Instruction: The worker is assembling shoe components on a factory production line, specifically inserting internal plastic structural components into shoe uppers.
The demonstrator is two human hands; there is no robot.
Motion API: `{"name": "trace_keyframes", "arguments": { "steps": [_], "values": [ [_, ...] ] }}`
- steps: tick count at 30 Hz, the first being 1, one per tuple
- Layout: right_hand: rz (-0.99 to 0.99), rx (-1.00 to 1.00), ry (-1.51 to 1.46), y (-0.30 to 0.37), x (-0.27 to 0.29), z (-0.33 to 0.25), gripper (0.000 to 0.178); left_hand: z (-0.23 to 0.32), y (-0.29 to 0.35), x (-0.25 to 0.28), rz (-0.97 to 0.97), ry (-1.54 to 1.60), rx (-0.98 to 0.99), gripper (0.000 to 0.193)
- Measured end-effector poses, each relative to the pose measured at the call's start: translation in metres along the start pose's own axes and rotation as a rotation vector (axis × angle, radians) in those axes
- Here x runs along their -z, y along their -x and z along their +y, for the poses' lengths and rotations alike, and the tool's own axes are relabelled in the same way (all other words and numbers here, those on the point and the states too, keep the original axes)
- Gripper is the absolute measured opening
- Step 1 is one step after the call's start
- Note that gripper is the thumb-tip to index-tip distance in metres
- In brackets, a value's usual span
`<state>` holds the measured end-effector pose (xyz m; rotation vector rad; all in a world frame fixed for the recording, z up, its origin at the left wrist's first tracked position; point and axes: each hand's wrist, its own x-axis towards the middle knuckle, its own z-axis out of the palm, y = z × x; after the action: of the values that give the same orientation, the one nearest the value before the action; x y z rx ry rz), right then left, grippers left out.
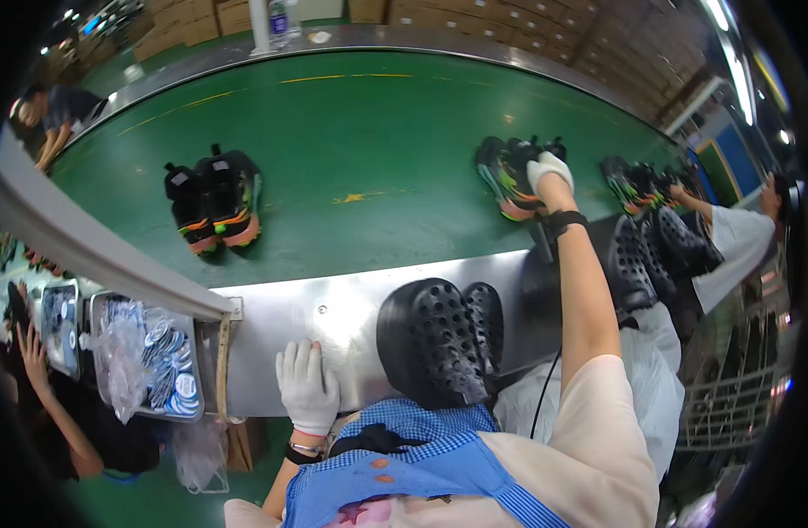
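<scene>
My left hand (307,384), in a white glove, lies flat with its fingers stretched out on the metal ledge (272,330), holding nothing. My right hand (552,171), gloved too, reaches across to the green belt surface. It is closed round the upper part of a black sneaker (511,180) with orange and green sole trim; the grip is partly hidden. Beside my left hand stand black, perforated, shoe-shaped plastic pieces (439,343), close to my apron. A second pair of sneakers (214,202) in the same colours rests at the left of the belt.
More sneakers (635,183) and black perforated pieces (650,255) are at the right, by a co-worker (734,238). A tray (193,330) of round blue-white tags and plastic bags stands left, past a white post (113,255). Another person (56,119) leans in at far left.
</scene>
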<state>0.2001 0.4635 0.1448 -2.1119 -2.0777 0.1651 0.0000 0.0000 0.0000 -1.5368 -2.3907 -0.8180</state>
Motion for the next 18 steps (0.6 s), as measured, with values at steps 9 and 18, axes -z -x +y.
{"name": "trace_keyframes", "arguments": {
  "steps": [9, 18],
  "values": [
    [0.050, -0.217, 0.098, -0.071, -0.063, 0.047, 0.037, 0.006, -0.006, 0.001, 0.023, 0.081, 0.000, 0.035],
    [-0.083, 0.083, 0.219, -0.113, -0.109, 0.054, 0.032, 0.012, -0.009, 0.014, -0.008, 0.037, 0.066, 0.034]
  ]
}}
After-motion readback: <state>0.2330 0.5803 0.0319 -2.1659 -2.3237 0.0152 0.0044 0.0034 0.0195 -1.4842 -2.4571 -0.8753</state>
